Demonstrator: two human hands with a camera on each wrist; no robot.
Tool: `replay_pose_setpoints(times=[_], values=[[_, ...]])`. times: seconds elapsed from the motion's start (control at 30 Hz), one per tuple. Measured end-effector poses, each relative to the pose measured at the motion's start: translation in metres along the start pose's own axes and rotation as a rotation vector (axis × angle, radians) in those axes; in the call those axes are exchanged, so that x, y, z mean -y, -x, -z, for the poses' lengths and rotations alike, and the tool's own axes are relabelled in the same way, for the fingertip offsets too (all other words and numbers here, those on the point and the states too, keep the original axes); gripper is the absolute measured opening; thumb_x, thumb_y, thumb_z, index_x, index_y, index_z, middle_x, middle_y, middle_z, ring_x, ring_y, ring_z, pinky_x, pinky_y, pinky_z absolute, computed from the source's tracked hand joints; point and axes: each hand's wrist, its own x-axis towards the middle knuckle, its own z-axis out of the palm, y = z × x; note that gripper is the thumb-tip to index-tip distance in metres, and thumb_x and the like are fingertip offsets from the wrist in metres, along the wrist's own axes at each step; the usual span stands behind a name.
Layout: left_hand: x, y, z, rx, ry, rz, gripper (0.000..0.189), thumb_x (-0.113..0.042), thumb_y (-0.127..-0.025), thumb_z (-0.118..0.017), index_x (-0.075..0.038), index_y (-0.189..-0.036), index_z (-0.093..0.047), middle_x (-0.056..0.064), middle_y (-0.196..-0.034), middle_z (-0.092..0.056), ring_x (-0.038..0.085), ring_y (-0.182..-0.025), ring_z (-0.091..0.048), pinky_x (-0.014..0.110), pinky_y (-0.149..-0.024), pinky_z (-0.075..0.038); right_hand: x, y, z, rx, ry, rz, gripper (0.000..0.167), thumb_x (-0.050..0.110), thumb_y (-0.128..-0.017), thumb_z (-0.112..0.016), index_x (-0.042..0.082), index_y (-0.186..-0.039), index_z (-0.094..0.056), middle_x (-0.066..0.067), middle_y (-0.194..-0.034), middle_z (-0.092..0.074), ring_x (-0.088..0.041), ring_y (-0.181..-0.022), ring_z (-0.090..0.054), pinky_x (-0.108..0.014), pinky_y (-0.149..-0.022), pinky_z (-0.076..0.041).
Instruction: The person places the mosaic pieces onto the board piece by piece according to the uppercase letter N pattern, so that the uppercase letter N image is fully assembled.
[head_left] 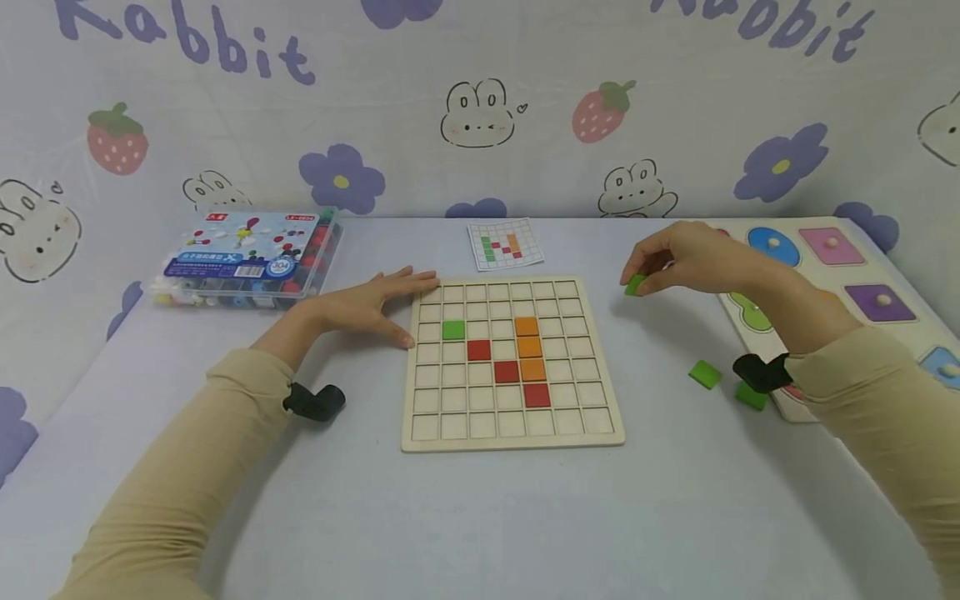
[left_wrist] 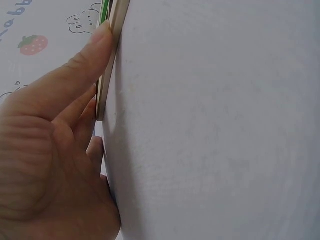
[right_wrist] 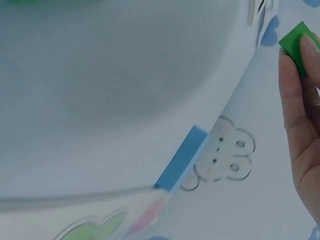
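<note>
Between the thumb and fingers of my right hand (head_left: 686,258) a green square tile (head_left: 634,285) is pinched, raised to the right of a wooden grid board (head_left: 513,444). The right wrist view shows this green tile (right_wrist: 295,44) at the fingertips. My left hand (head_left: 367,304) lies at the board's left side, fingers outstretched, its thumb touching the edge in the left wrist view. On the grid sit one green tile (head_left: 453,330), a diagonal of red tiles (head_left: 478,350) and a column of orange tiles (head_left: 531,347). Two loose green tiles (head_left: 705,374) lie near my right wrist.
Behind the board lies a small printed card (head_left: 506,244) with a coloured grid pattern. A clear plastic box (head_left: 247,250) of colourful parts stands at the back left. To the right, partly under my right forearm, is a knobbed shape puzzle (head_left: 817,273).
</note>
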Motion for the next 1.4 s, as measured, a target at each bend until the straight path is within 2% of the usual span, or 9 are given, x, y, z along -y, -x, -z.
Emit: replay_pose_setpoints(times=[0.27, 0.53, 0.7, 0.93, 1.17, 1.4], values=[[0.0, 0.0, 0.0, -0.002, 0.006, -0.007, 0.094, -0.029, -0.084, -0.077, -0.02, -0.159, -0.021, 0.001, -0.17, -0.008, 0.03, -0.157, 0.012, 0.054, -0.127, 0.014, 0.036, -0.023, -0.013, -0.024, -0.025, 0.095, 0.015, 0.005, -0.087, -0.073, 0.011, -0.1, -0.076, -0.002, -0.094, -0.074, -0.015, -0.088, -0.064, -0.016, -0.079, -0.053], [0.0, 0.0, 0.001, -0.001, 0.007, -0.013, 0.095, -0.029, -0.084, -0.077, -0.02, -0.159, -0.021, 0.0, -0.17, -0.008, 0.029, -0.157, 0.012, 0.054, -0.127, 0.014, 0.067, -0.042, -0.03, 0.028, -0.063, 0.156, 0.017, 0.007, -0.088, -0.072, 0.012, -0.103, -0.077, -0.002, -0.096, -0.075, -0.016, -0.092, -0.064, -0.027, -0.085, -0.054], [0.001, 0.0, 0.0, -0.001, 0.007, -0.015, 0.094, -0.03, -0.084, -0.077, -0.02, -0.159, -0.021, 0.0, -0.17, -0.008, 0.029, -0.157, 0.012, 0.053, -0.127, 0.014, 0.083, -0.053, -0.046, 0.043, -0.087, 0.194, 0.018, 0.008, -0.086, -0.075, 0.013, -0.103, -0.077, -0.002, -0.093, -0.075, -0.015, -0.087, -0.064, -0.027, -0.081, -0.054], [0.0, 0.0, 0.0, 0.004, 0.002, -0.007, 0.094, -0.03, -0.084, -0.076, -0.021, -0.159, -0.021, 0.0, -0.17, -0.008, 0.03, -0.157, 0.012, 0.055, -0.127, 0.013, 0.11, -0.06, -0.064, 0.054, -0.086, 0.224, 0.017, 0.011, -0.081, -0.08, 0.013, -0.098, -0.077, -0.001, -0.087, -0.073, -0.016, -0.08, -0.066, -0.027, -0.072, -0.055], [0.0, 0.0, 0.001, 0.003, 0.008, -0.013, 0.093, -0.03, -0.084, -0.077, -0.02, -0.159, -0.022, 0.0, -0.17, -0.009, 0.03, -0.157, 0.012, 0.056, -0.127, 0.013, 0.13, -0.066, -0.078, 0.05, -0.098, 0.269, 0.015, 0.01, -0.079, -0.082, 0.012, -0.092, -0.076, -0.001, -0.089, -0.076, -0.013, -0.081, -0.068, -0.026, -0.075, -0.059], [0.0, 0.0, 0.001, 0.01, 0.002, -0.021, 0.093, -0.031, -0.085, -0.077, -0.018, -0.159, -0.022, 0.0, -0.17, -0.009, 0.03, -0.157, 0.011, 0.057, -0.126, 0.013, 0.144, -0.072, -0.091, 0.063, -0.119, 0.23, 0.014, 0.006, -0.082, -0.078, 0.011, -0.095, -0.076, -0.002, -0.091, -0.076, -0.014, -0.084, -0.066, -0.026, -0.078, -0.057]])
